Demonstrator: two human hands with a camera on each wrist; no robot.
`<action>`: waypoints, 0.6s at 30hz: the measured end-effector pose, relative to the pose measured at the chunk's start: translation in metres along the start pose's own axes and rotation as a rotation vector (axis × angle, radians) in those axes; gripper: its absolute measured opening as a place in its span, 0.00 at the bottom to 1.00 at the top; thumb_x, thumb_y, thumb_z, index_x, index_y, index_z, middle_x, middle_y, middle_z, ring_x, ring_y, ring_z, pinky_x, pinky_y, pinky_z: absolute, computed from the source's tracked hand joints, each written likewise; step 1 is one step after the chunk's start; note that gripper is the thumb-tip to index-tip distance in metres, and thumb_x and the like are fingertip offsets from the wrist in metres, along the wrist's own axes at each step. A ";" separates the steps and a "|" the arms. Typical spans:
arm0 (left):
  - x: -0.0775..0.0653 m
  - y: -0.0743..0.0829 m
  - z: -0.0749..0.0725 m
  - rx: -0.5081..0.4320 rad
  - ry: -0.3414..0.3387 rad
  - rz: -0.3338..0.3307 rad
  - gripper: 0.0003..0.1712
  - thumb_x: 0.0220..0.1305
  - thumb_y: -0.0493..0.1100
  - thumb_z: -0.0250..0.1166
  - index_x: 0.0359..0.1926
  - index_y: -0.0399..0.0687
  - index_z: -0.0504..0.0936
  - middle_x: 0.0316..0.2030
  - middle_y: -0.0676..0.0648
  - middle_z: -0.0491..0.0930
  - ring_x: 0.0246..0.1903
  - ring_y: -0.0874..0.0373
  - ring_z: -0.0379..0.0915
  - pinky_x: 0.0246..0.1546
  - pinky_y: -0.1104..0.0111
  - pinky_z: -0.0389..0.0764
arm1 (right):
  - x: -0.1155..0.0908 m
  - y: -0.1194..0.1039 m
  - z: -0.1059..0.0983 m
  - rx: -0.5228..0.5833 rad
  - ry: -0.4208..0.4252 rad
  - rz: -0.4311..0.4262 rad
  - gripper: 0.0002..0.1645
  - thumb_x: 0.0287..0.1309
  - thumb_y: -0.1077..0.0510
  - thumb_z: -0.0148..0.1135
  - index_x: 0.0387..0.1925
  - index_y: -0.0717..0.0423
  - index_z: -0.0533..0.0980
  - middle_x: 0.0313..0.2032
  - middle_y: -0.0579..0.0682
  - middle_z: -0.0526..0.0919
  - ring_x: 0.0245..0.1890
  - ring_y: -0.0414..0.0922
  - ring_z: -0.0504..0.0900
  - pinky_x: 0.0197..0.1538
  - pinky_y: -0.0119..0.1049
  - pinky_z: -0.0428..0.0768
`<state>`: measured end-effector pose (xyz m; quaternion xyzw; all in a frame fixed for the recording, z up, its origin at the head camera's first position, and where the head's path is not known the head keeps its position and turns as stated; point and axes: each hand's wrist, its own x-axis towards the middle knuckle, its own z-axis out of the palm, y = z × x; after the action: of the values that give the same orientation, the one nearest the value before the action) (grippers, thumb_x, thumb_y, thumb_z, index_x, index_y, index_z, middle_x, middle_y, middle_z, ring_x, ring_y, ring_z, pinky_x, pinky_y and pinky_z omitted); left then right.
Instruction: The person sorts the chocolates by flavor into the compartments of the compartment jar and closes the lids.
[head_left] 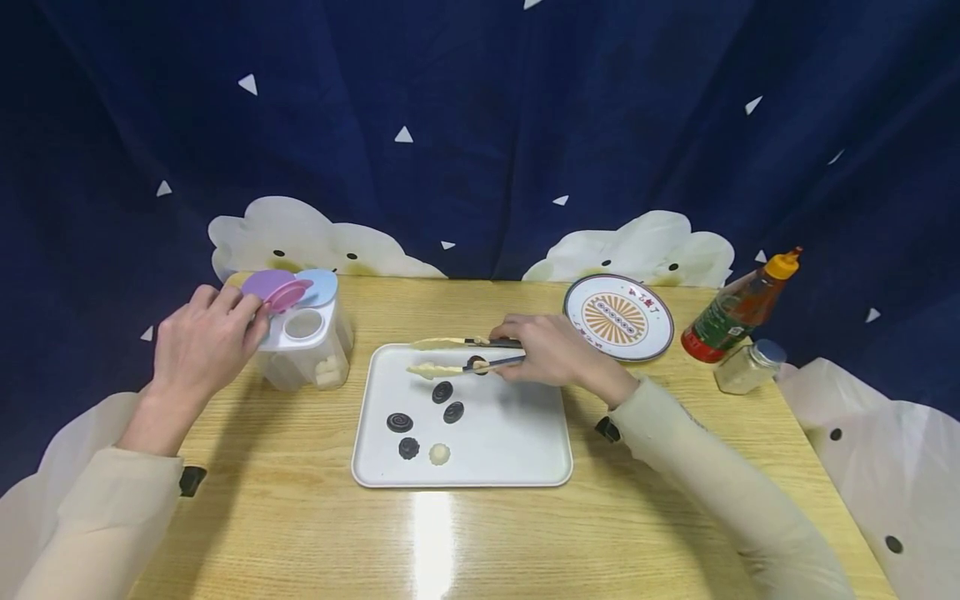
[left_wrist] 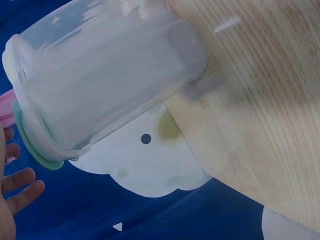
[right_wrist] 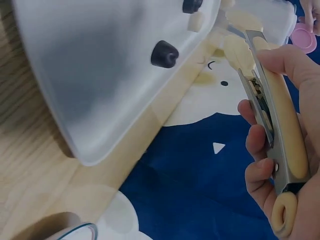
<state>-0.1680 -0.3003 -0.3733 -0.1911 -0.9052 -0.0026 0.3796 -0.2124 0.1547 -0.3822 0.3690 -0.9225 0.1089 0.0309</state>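
Note:
My left hand [head_left: 206, 350] pinches a small round pink lid [head_left: 288, 294], raised and tilted at the top of a clear multi-part container [head_left: 330, 333]. A round opening beside the lid is uncovered, and pale pieces [head_left: 328, 372] lie inside the container's front corner. In the left wrist view only part of the hand [left_wrist: 20, 190] shows. With my right hand [head_left: 551, 350] I grip tongs [right_wrist: 275, 110] with cream-coloured tips, spread apart above the white tray [head_left: 510, 450]. Nothing shows between the tips. On the tray lie several dark chocolate-like pieces [head_left: 400, 422] and one pale piece [head_left: 439, 454].
Purple [head_left: 267, 283] and blue [head_left: 318, 287] lids cover other compartments. Behind the tray's right side stands a patterned plate [head_left: 618, 318]. Farther right are a sauce bottle [head_left: 731, 312] with an orange cap and a small jar [head_left: 748, 368]. A dark blue curtain [head_left: 480, 167] backs the table.

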 end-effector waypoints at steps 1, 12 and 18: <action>0.000 0.000 0.000 0.001 0.002 0.001 0.17 0.71 0.47 0.59 0.41 0.35 0.81 0.34 0.33 0.84 0.28 0.36 0.75 0.16 0.51 0.74 | -0.001 0.001 0.001 -0.001 -0.003 0.002 0.27 0.51 0.41 0.78 0.52 0.46 0.86 0.43 0.43 0.88 0.34 0.41 0.85 0.34 0.43 0.83; 0.000 -0.002 0.002 0.001 0.034 0.019 0.20 0.73 0.49 0.55 0.38 0.34 0.80 0.33 0.33 0.83 0.26 0.35 0.74 0.14 0.52 0.72 | 0.000 0.008 0.013 -0.037 -0.050 0.023 0.28 0.52 0.40 0.77 0.53 0.45 0.86 0.45 0.43 0.88 0.39 0.45 0.89 0.37 0.47 0.85; 0.000 -0.002 0.003 0.002 0.046 0.023 0.21 0.73 0.49 0.54 0.38 0.34 0.80 0.33 0.33 0.83 0.26 0.35 0.74 0.14 0.51 0.72 | 0.004 0.012 0.017 -0.034 -0.076 0.025 0.27 0.54 0.40 0.77 0.53 0.45 0.86 0.46 0.42 0.88 0.42 0.46 0.90 0.40 0.48 0.86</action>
<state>-0.1711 -0.3015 -0.3750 -0.2011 -0.8941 -0.0018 0.4003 -0.2227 0.1565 -0.4007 0.3608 -0.9292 0.0797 0.0009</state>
